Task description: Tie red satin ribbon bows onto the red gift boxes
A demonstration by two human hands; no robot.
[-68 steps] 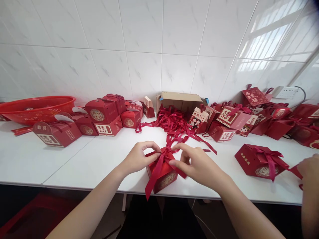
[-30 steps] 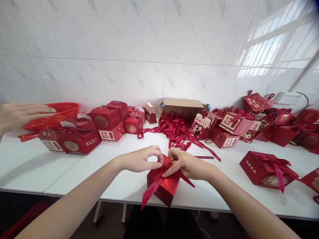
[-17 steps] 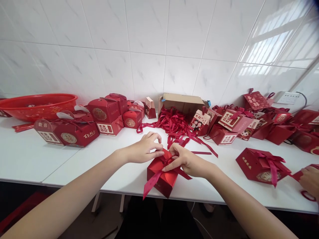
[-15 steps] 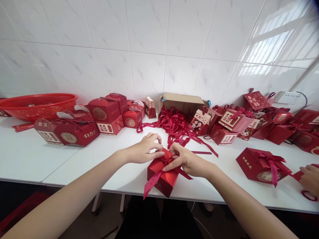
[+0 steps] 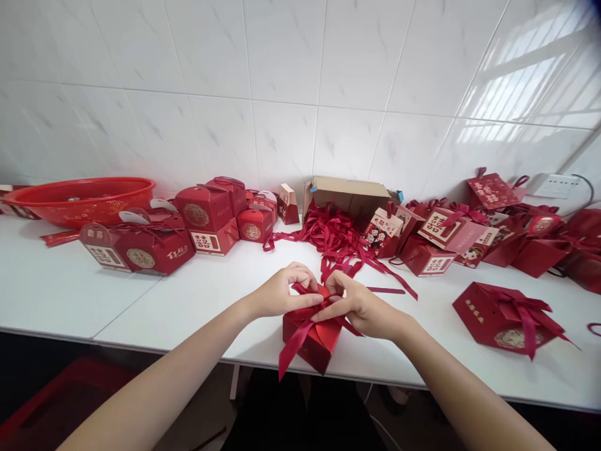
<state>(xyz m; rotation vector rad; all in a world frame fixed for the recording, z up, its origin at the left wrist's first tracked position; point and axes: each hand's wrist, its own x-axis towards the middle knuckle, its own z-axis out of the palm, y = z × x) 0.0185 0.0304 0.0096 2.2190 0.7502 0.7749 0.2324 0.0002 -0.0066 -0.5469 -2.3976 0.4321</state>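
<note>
A red gift box (image 5: pixel 313 347) stands at the front edge of the white table, right before me. Over its top lies a red satin ribbon (image 5: pixel 292 348), one tail hanging down the near left side. My left hand (image 5: pixel 288 291) pinches the ribbon at the box's top, thumb and fingers together. From the other side, my right hand (image 5: pixel 359 305) grips the ribbon by the knot, its index finger and thumb bent in. The knot itself is partly hidden by my fingers.
Behind the box, loose ribbons (image 5: pixel 335 230) spill from a cardboard box (image 5: pixel 350 186). A finished-looking box with a bow (image 5: pixel 488 319) sits to the right. Several red boxes (image 5: pixel 206 210) and a red plastic basin (image 5: pixel 94 216) stand left; more boxes (image 5: pixel 436 250) are piled right.
My left hand has come in closer, from apart over the box to pinching at the ribbon. Another person's hand at the right edge is gone from view. The view has shifted slightly.
</note>
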